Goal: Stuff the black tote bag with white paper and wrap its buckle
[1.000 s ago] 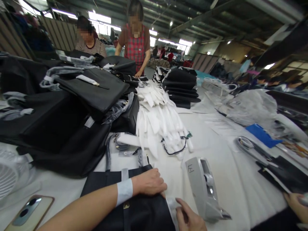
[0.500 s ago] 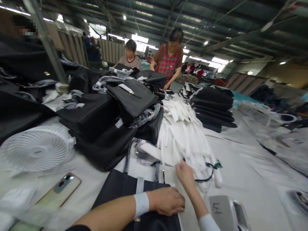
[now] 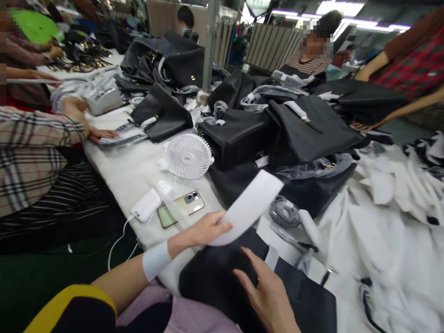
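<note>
A white strip of padding (image 3: pixel 255 201), soft-looking and slightly curved, is pinched between the thumb and fingers of my left hand (image 3: pixel 210 229). It is raised above a black handbag (image 3: pixel 308 296) lying flat in front of me. Over that bag hovers my right hand (image 3: pixel 270 291), thumb and fingers apart, with nothing in it. A pale band (image 3: pixel 272 257) crosses the bag, and a short dark strap (image 3: pixel 326 276) with a metal end lies by its edge. Beyond the bag is a coiled strap (image 3: pixel 286 212) in plastic wrap.
White padding strips (image 3: pixel 378 222) are heaped at right. Black bags (image 3: pixel 239 134) crowd the far side. A white fan (image 3: pixel 189 156), phone (image 3: pixel 194 202) and cabled white power bank (image 3: pixel 145 206) lie left. Co-workers' hands work at left, one near wrapped straps (image 3: pixel 123 138).
The view has swung left. My right hand has left the white pile and is over the bag, open. My left hand has risen off the bag and holds a white padding strip.
</note>
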A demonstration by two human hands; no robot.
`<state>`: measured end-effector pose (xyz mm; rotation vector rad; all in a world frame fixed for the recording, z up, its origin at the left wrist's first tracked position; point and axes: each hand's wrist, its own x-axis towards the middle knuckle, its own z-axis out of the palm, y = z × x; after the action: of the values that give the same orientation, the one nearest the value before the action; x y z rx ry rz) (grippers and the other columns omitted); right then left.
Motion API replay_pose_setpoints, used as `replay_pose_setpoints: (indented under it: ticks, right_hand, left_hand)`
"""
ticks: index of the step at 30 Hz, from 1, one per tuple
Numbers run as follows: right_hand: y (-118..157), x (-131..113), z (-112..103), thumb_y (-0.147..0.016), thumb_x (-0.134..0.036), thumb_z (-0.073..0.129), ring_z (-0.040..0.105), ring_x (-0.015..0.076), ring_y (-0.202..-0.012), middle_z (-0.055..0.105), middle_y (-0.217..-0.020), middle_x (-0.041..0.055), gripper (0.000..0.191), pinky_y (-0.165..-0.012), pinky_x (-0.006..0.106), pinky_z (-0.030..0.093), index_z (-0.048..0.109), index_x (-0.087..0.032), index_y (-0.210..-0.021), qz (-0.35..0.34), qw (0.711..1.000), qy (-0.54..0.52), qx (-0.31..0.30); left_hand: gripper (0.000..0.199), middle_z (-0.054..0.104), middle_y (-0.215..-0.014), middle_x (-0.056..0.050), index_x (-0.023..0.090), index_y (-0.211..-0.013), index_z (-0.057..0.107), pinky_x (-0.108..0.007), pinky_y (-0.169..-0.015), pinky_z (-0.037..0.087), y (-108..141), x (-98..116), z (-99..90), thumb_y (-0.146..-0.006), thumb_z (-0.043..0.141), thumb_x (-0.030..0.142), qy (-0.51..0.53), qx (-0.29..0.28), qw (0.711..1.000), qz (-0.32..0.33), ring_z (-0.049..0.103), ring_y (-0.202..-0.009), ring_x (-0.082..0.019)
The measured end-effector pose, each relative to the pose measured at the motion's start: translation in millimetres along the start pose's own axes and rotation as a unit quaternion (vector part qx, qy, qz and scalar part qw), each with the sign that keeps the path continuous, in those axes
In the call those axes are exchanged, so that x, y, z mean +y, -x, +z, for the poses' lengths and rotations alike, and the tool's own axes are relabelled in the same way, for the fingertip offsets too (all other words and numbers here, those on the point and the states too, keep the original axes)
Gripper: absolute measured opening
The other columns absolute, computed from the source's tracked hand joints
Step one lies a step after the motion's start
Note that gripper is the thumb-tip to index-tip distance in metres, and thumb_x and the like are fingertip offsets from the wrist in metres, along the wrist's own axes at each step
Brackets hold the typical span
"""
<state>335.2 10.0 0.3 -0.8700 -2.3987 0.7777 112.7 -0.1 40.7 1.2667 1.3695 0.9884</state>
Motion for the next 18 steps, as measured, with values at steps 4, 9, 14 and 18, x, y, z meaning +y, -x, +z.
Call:
replay_pose_setpoints:
  ticks: [4, 9, 14, 18]
  right_hand:
    - [-46.6, -11.4, 19.0, -0.070, -0.042, 0.083, 0.045, 0.0384, -0.130, 0.050, -0.140, 0.0207, 0.082, -0.103, 0.066, 0.040, 0.044, -0.020, -0.140, -0.171, 0.962, 0.165, -0.135]
    - [-58.0, -23.9, 36.5, -0.052, -0.054, 0.090, 0.051, 0.0378, -0.119, 0.061, -0.118, 0.0172, 0.084, -0.104, 0.067, 0.033, 0.057, -0.018, -0.121, -0.212, 0.944, 0.223, -0.119]
    - [-29.7, -14.7, 39.6, -0.094, -0.031, 0.057, 0.055, 0.0193, -0.078, 0.054, -0.073, 0.0009, 0.018, -0.103, 0.047, 0.038, 0.057, -0.020, -0.080, -0.263, 0.945, 0.194, -0.007]
    - [-13.4, -10.6, 40.8, -0.098, -0.018, 0.042, 0.053, 0.0178, -0.078, 0.053, -0.070, 0.0007, 0.022, -0.100, 0.041, 0.037, 0.058, -0.020, -0.082, -0.258, 0.949, 0.180, 0.034]
  left_hand:
    - [0.038, 0.066, -0.103, -0.006, 0.014, -0.111, 0.060, -0.031, -0.083, 0.049, 35.4, -30.3, -48.0, -0.087, 0.057, 0.043, -0.019, 0.030, 0.999, -0.026, 0.058, -0.093, -0.020]
    - [0.041, 0.065, -0.094, -0.005, 0.014, -0.102, 0.063, -0.030, -0.079, 0.049, 64.0, -41.2, -46.9, -0.089, 0.053, 0.051, -0.005, 0.094, 0.994, -0.063, 0.057, -0.087, -0.019]
    - [0.046, 0.064, -0.093, -0.006, 0.015, -0.105, 0.058, -0.029, -0.074, 0.049, 66.8, -42.3, -29.2, -0.082, 0.063, 0.054, 0.225, 0.170, 0.958, -0.053, 0.059, -0.084, -0.018]
    - [0.035, 0.057, -0.076, 0.001, 0.016, -0.089, 0.054, -0.024, -0.065, 0.044, 64.0, -51.6, -11.4, -0.079, 0.068, 0.046, 0.227, 0.152, 0.960, -0.055, 0.054, -0.071, -0.012]
